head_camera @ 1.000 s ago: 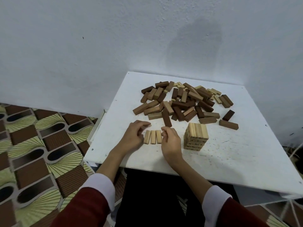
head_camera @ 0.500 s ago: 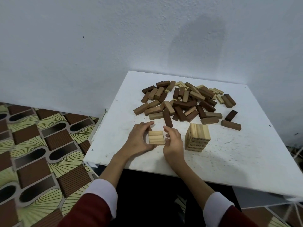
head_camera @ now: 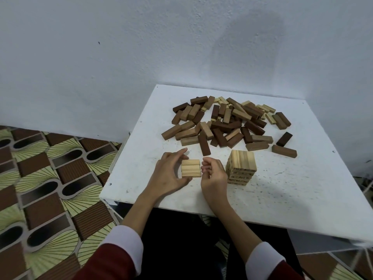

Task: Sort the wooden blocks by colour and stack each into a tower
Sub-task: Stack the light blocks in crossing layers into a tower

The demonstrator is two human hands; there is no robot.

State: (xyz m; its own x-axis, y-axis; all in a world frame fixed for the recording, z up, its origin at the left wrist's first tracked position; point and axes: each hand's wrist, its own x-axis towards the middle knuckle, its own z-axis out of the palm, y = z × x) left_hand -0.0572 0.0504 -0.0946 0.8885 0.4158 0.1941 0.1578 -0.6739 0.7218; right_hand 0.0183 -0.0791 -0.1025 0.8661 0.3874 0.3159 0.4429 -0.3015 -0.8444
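Three light wooden blocks [head_camera: 190, 168] lie side by side as one flat layer near the table's front edge. My left hand [head_camera: 168, 175] cups their left end, index finger above and thumb below. My right hand [head_camera: 214, 174] has curled fingers against their right end. Just right of that hand stands a short light-block tower [head_camera: 241, 168], several layers high. Behind, a loose pile of dark, mid-brown and light blocks [head_camera: 228, 122] spreads over the far half of the white table [head_camera: 292, 188].
Two dark blocks [head_camera: 284, 151] lie apart at the pile's right edge. One long dark block [head_camera: 204, 145] points toward my hands. The table meets a white wall at the back. Patterned floor [head_camera: 50, 178] lies to the left, below the table's left edge.
The three light blocks have been turned a quarter turn between my hands, from pointing away from me to lying crosswise. Both hands stay at their ends.
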